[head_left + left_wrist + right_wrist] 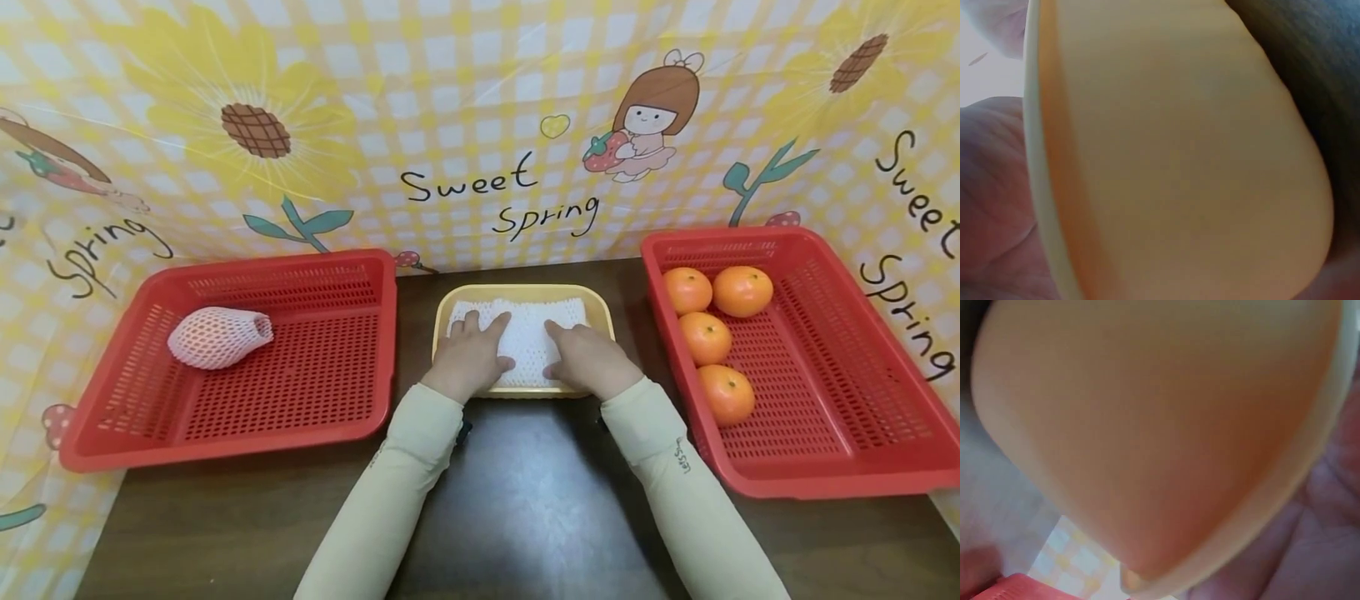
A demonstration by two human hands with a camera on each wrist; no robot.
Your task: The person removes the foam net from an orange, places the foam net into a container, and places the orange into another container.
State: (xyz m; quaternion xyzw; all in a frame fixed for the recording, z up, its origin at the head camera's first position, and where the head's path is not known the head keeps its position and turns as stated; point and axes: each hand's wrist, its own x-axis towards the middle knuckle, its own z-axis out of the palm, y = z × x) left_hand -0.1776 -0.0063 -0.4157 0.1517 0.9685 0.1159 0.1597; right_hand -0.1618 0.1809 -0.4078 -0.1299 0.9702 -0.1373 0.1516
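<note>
A shallow yellow tray [450,296] stands at the middle of the table and holds white foam fruit nets [525,333]. My left hand [468,354] rests over the left part of the nets, fingers spread. Over the right part lies my right hand [592,357], its thumb and index finger apart on the white foam. Neither hand plainly grips a net. In the left wrist view the tray's outer wall [1191,150] fills most of the picture, and the right wrist view shows its wall [1147,437] too. Both palms are above the rim.
To the left, a red basket [300,429] holds one orange fruit in a white foam net [217,337]. A second red basket [832,483] at the right holds several bare oranges [726,395] along its left side. Behind the table hangs a yellow checked cloth [465,100].
</note>
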